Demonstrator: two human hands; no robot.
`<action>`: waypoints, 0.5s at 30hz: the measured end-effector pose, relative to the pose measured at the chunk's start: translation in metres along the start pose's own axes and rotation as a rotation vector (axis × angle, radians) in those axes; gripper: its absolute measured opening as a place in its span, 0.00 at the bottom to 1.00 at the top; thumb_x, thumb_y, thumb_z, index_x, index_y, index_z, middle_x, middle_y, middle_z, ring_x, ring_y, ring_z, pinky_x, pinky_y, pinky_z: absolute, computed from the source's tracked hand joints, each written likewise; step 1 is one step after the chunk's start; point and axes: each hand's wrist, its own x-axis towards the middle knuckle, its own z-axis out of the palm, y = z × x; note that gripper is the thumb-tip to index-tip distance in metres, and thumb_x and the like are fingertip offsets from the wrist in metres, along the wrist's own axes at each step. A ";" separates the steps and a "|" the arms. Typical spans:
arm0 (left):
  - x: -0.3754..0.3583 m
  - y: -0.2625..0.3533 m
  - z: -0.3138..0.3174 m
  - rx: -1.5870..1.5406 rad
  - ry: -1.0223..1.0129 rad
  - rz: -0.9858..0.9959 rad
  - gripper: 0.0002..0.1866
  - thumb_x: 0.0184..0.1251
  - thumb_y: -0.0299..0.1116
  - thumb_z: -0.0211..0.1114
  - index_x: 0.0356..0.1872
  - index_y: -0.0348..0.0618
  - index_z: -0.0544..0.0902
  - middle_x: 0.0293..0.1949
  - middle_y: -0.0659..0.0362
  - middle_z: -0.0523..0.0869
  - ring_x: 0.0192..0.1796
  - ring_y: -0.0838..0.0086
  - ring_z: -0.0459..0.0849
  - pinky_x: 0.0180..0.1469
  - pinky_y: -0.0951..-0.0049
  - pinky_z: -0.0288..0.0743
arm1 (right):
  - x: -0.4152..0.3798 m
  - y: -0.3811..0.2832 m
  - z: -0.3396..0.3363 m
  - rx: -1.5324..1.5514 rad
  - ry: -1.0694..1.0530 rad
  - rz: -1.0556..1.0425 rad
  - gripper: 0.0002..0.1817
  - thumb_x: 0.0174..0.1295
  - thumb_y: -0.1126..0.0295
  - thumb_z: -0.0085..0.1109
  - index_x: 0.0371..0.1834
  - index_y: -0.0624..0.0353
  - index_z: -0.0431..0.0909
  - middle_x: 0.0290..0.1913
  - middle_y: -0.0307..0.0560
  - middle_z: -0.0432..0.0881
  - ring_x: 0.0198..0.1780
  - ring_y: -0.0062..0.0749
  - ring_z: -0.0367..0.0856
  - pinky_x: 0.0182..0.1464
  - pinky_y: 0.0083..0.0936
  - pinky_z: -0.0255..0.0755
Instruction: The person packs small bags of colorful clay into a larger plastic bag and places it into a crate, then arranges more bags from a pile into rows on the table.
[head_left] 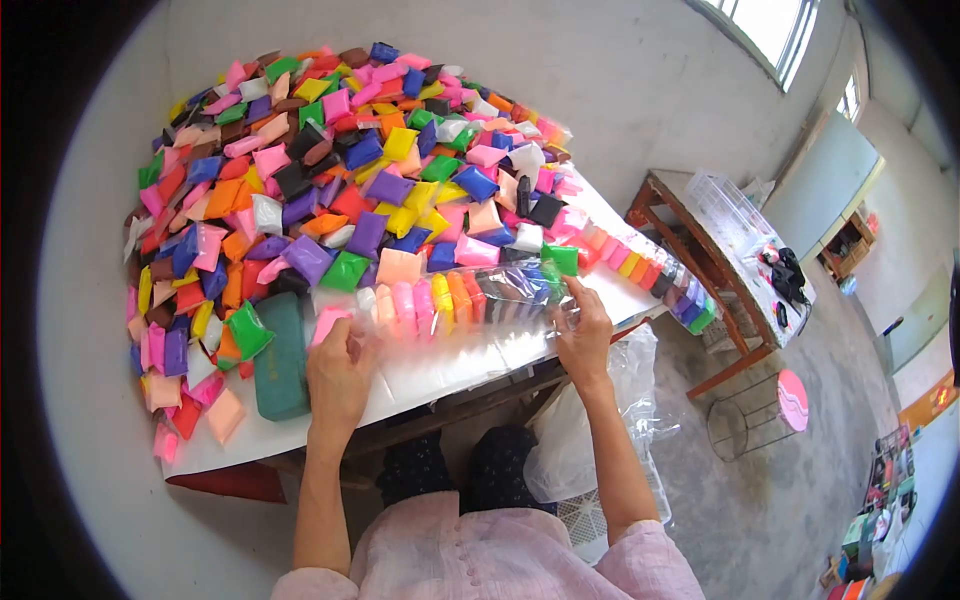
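Observation:
Between my hands lies a long clear plastic bag (515,285) with a row of small soft packets in it, running from pink through yellow, orange and red to dark ones. Its left end is pinched by my left hand (340,372), close to a pink packet (328,322). The fingers of my right hand (584,328) are closed on the bag's right end. A green packet (560,258) sits just above that hand. Left of my left hand is a dark green box (280,358). Film glare blurs the packets at the right end.
A large heap of coloured packets (370,200) covers most of the white tabletop (440,372). More filled bags (640,268) lie at the right edge. Below hangs a clear plastic sack (600,430). A wooden table (700,215) and a pink-topped stool (792,400) stand to the right.

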 end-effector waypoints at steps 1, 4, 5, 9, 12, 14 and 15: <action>0.000 -0.001 0.000 0.003 -0.006 -0.008 0.11 0.62 0.35 0.68 0.35 0.36 0.81 0.25 0.48 0.81 0.29 0.54 0.81 0.33 0.58 0.71 | 0.000 -0.001 -0.001 0.009 0.010 -0.012 0.26 0.55 0.75 0.68 0.61 0.59 0.77 0.45 0.52 0.83 0.36 0.39 0.82 0.42 0.34 0.76; 0.003 -0.007 0.005 0.013 -0.004 -0.003 0.12 0.62 0.36 0.68 0.33 0.36 0.80 0.26 0.47 0.82 0.30 0.53 0.82 0.34 0.56 0.71 | -0.002 -0.007 -0.003 0.076 0.047 0.093 0.25 0.57 0.73 0.68 0.59 0.61 0.77 0.43 0.53 0.83 0.34 0.38 0.81 0.40 0.34 0.76; 0.003 -0.008 0.006 0.014 0.007 0.015 0.12 0.62 0.36 0.68 0.32 0.36 0.80 0.27 0.47 0.82 0.31 0.52 0.82 0.35 0.55 0.71 | -0.003 -0.008 -0.003 0.103 0.058 0.152 0.24 0.57 0.73 0.68 0.58 0.62 0.76 0.42 0.53 0.83 0.33 0.38 0.81 0.39 0.34 0.76; 0.004 -0.010 0.006 0.065 -0.001 0.048 0.13 0.61 0.36 0.67 0.29 0.35 0.79 0.28 0.46 0.82 0.33 0.49 0.82 0.35 0.54 0.71 | -0.003 -0.005 -0.002 -0.040 -0.024 0.147 0.21 0.57 0.71 0.70 0.54 0.62 0.79 0.38 0.53 0.84 0.30 0.35 0.81 0.37 0.32 0.75; 0.003 -0.016 0.010 0.000 0.085 0.154 0.14 0.61 0.33 0.68 0.26 0.32 0.75 0.21 0.47 0.73 0.23 0.57 0.72 0.29 0.59 0.64 | -0.001 0.001 0.002 0.137 -0.013 0.257 0.20 0.57 0.71 0.71 0.53 0.60 0.80 0.33 0.50 0.83 0.28 0.35 0.81 0.37 0.31 0.74; 0.003 -0.016 0.010 -0.006 0.087 0.140 0.14 0.61 0.32 0.68 0.26 0.33 0.74 0.20 0.47 0.73 0.22 0.59 0.72 0.29 0.60 0.64 | -0.001 -0.001 -0.002 0.098 -0.050 0.293 0.21 0.56 0.71 0.71 0.53 0.59 0.79 0.37 0.50 0.84 0.32 0.34 0.82 0.37 0.31 0.74; 0.002 -0.015 0.010 -0.010 0.089 0.133 0.14 0.61 0.32 0.68 0.26 0.33 0.74 0.20 0.47 0.72 0.22 0.60 0.72 0.28 0.60 0.64 | 0.000 -0.004 -0.004 0.079 -0.068 0.310 0.22 0.55 0.71 0.72 0.54 0.59 0.79 0.38 0.50 0.84 0.33 0.34 0.82 0.37 0.30 0.74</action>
